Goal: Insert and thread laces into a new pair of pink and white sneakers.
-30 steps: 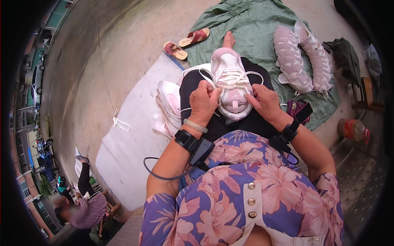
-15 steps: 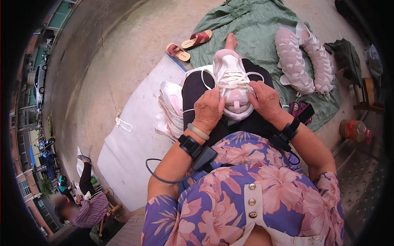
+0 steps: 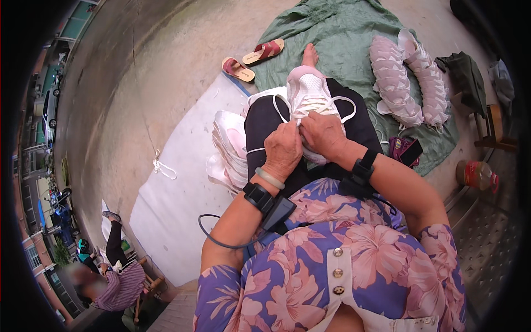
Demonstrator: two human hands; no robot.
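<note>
A pink-and-white sneaker [image 3: 307,87] rests on my lap between my black-trousered thighs, toe pointing away from me. White shoelace [image 3: 345,105] loops stand out on both sides of its tongue. My left hand [image 3: 283,147] is closed in a pinch on the lace at the left of the shoe's opening. Right beside it, my right hand [image 3: 324,135] lies over the tongue, fingers pinched on the lace too. The two hands nearly touch, and they hide the knot area and most of the heel end.
Stacked shoe uppers [image 3: 228,145] lie by my left thigh on a white sheet [image 3: 171,216]. Two rows of pink-and-white uppers [image 3: 395,83] lie on a green cloth [image 3: 332,33]. Red sandals [image 3: 264,52], a plastic bottle [image 3: 475,175] and a seated person [image 3: 119,285] are around.
My right hand has moved left across the shoe's tongue to meet my left hand. The left hand has barely shifted. The shoe stays on my lap.
</note>
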